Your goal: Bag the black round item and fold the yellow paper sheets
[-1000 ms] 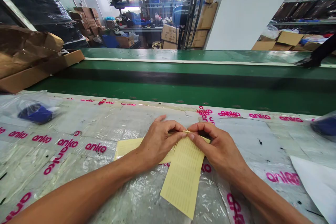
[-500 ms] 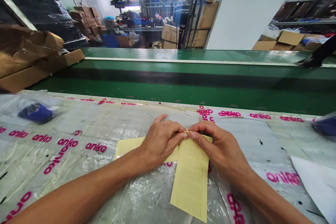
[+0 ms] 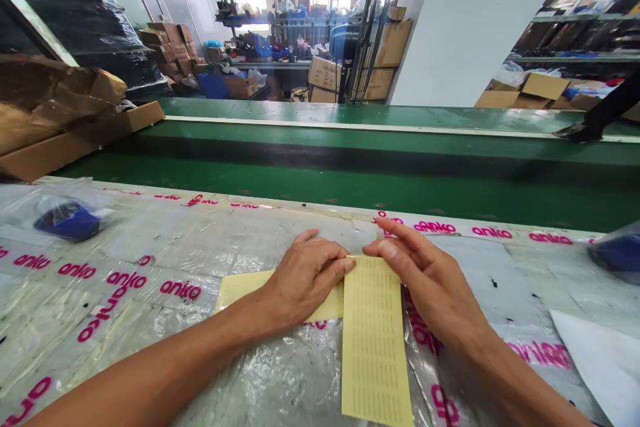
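A yellow sheet (image 3: 376,340) with rows of small print, like a label sheet, hangs down toward me over the plastic-covered table. My left hand (image 3: 305,277) pinches its upper left corner between thumb and curled fingers. Under that hand and wrist lies another yellow sheet (image 3: 243,288), turned sideways and partly covered. At the upper right corner of the upright sheet is my right hand (image 3: 430,280). Its fingers are apart, with the thumb close to the sheet's top edge; I cannot tell whether the thumb touches it.
The table (image 3: 240,373) is covered in clear plastic and pink-lettered tape. Bagged blue items lie left (image 3: 70,219) and right (image 3: 617,250). White paper (image 3: 595,360) is at right. Beyond runs a green conveyor belt (image 3: 280,177), with a cardboard box (image 3: 85,140) at left and a person's arm (image 3: 617,107) at right.
My right hand has let go of the sheet's top edge and its fingers have spread. The upright sheet now hangs straighter and farther right. My left hand keeps its pinch.
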The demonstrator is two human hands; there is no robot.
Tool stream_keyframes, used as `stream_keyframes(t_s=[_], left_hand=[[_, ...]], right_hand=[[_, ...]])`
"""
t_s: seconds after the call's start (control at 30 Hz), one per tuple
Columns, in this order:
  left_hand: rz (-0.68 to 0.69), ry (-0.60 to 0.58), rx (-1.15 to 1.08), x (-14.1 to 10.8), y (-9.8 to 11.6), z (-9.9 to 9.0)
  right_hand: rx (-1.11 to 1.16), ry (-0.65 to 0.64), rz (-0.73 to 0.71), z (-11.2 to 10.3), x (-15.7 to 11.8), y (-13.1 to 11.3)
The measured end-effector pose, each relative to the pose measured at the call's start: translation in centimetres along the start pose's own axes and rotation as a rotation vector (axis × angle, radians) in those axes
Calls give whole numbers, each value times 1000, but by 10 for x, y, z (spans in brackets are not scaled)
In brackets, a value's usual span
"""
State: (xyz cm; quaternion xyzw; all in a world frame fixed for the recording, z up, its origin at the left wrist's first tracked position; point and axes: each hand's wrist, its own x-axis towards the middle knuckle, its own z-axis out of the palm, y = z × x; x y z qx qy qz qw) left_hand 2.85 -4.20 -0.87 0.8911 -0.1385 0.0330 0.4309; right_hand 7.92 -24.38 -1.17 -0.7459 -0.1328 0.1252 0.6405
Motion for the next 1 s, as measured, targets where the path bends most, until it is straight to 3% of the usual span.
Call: stream_keyframes(t_s=[0.23, 0.5, 0.7, 0.9, 1.0], left_hand=[[-74, 36, -89, 2, 1, -6], [-196, 99, -208, -1, 2, -6], [-163, 103, -254, -1, -3, -3], [-79, 81, -174, 2, -5, -2], [-66, 173, -85, 2, -18, 0]], right_hand=[[-187, -138, 58, -9, -1, -7], [-30, -169, 97, 0, -2, -3], [1, -217, 87, 0, -3, 3], [-70, -99, -61, 6, -3, 0], [-70, -34, -119, 8, 0, 1]])
